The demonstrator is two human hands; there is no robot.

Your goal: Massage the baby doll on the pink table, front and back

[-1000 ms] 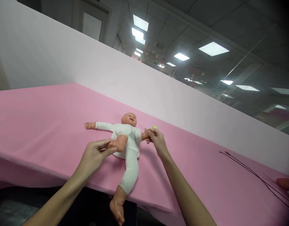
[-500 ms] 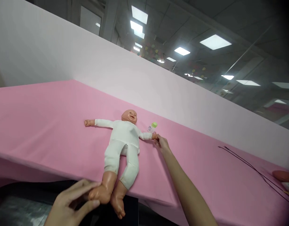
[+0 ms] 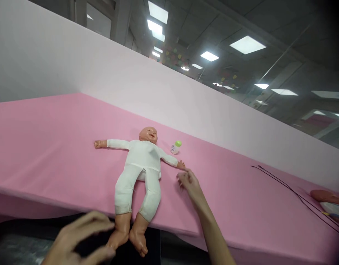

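Note:
A baby doll (image 3: 143, 156) in a white cloth suit lies on its back, arms spread and feet over the table's near edge. My left hand (image 3: 78, 235) is beside the doll's foot at the lower left, thumb and fingers apart with nothing between them. Just below the doll's hand on the right is my right hand (image 3: 189, 183), its fingers loosely bent and apart, holding nothing. A small clear bottle (image 3: 175, 147) with a green cap stands near that doll arm.
Pink cloth (image 3: 227, 198) covers the table, with a white partition (image 3: 169, 106) behind it. Black cables (image 3: 285, 186) run across the right side. At the far right lies an orange and white object (image 3: 328, 200), partly cut off.
Both hands have let go of the doll: the left its foot, the right its hand. My right hand has moved down slightly, and the doll's legs have shifted a little.

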